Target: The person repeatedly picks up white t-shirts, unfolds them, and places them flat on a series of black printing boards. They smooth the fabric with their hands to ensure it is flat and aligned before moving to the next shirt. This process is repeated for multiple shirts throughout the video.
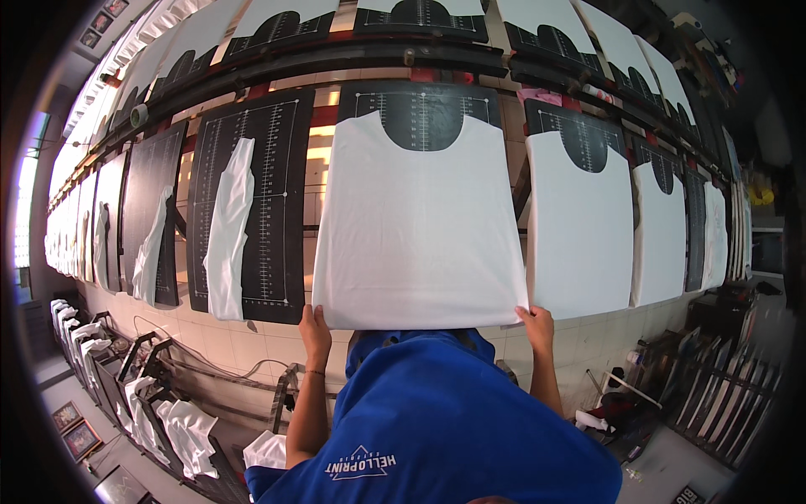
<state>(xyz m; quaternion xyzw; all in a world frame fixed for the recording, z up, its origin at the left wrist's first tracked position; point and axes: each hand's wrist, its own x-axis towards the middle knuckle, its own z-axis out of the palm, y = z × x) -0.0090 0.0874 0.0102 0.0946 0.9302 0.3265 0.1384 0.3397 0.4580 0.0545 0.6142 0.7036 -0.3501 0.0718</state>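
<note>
A white shirt panel with a rounded neckline lies spread over a black printing board marked with white rulers, straight in front of me. My left hand pinches its near left corner. At the near right corner, my right hand has its fingers closed on the same cloth. Between the two hands the bottom edge runs almost straight, and the fabric looks mostly smooth. The board shows only at the far end, around the neckline; the cloth covers the rest.
On the left, a ruled black board carries a bunched white cloth. To the right, another white shirt panel lies flat on its board. A dark rail runs behind, with further boards beyond. A metal frame stands low at left.
</note>
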